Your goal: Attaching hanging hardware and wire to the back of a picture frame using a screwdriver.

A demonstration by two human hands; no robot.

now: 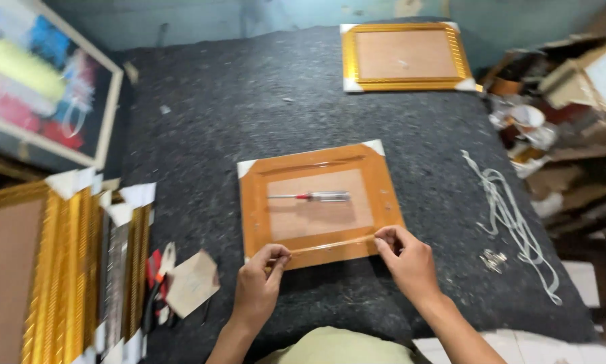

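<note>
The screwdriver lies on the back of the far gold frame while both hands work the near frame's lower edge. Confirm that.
Wrong. The head view shows the screwdriver on the near frame, whose lower edge the left hand and right hand work.

A picture frame (320,205) lies face down near the front edge of the worktop (249,108), at its middle. A screwdriver (311,197) lies on the frame's back panel. A second frame (405,56) lies at the rear edge, right of centre. A cord (512,219) lies along the right edge. Stacked frames (60,269) stand at the front left corner, with pliers (156,283) just beside them.
</note>
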